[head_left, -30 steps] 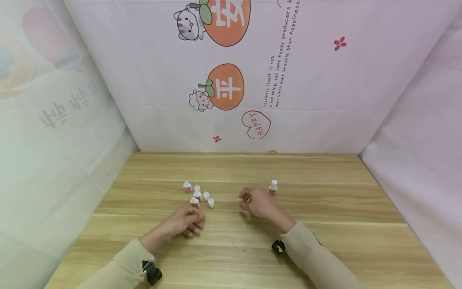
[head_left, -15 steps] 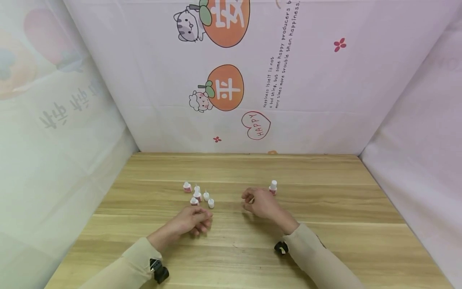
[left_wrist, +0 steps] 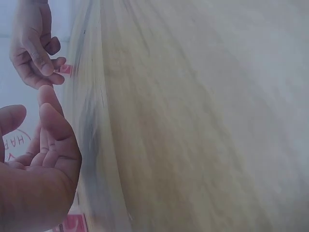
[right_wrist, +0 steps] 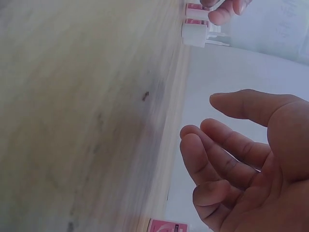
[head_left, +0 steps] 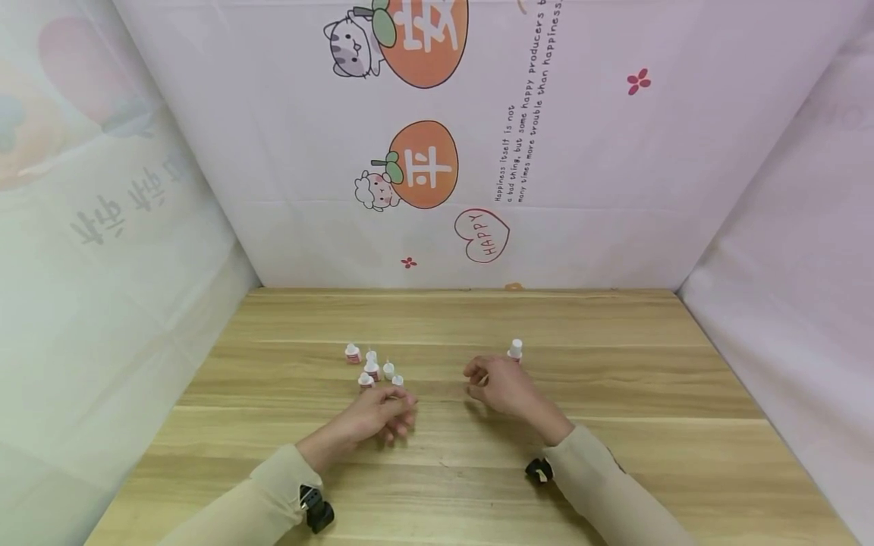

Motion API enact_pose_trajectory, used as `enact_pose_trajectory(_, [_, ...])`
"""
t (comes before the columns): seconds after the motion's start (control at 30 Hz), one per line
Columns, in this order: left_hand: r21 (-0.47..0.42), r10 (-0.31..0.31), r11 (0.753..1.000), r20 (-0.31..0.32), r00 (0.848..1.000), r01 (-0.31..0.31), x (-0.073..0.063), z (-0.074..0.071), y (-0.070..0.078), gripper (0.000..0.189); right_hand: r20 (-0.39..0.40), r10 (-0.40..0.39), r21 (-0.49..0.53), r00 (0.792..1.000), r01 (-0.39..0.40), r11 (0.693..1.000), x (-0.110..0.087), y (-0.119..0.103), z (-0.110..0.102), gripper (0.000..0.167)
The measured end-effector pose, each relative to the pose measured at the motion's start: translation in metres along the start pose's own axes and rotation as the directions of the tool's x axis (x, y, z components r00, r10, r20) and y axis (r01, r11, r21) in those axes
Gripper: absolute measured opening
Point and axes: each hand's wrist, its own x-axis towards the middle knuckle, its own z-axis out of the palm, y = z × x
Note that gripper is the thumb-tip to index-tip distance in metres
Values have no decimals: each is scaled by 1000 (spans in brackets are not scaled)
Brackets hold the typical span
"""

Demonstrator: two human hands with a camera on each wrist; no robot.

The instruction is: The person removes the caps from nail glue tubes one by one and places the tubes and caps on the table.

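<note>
My left hand (head_left: 382, 413) hovers over the wooden table, palm turned inward, fingers loosely bent around nothing. Just beyond it stands a cluster of small white bottles with pink labels, among them one bottle (head_left: 352, 353) at the far left. White caps with thin upright tips, such as one cap (head_left: 388, 370), stand beside them; the hand partly hides the nearest cap and bottle. My right hand (head_left: 501, 385) is likewise bent and holds nothing; the right wrist view shows its thumb apart from the fingers (right_wrist: 195, 159). Behind it, a white-capped bottle (head_left: 515, 349) is partly covered.
The wooden table (head_left: 437, 470) runs back to a printed white cloth wall (head_left: 580, 243). More cloth hangs at the left and right sides. Black wrist straps with cameras, one on the left wrist (head_left: 315, 509), hang below the sleeves.
My left hand has moved rightward and slightly forward, partly covering the nearest cap. The right hand has drifted a little right, hiding more of the capped bottle. The bottles stay in place.
</note>
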Motion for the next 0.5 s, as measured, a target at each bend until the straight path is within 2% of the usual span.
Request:
enact_pose_trajectory(0.17, [1,6,1000,17,1000,-6,5,5,3,39,1,7,7,1000,-7,1000,-1,3,-1,15])
enact_pose_trajectory(0.5, [3,11,1000,3,1000,-11,13,14,8,37,-2,24,3,1000,-24,1000,-5,7,-5,17])
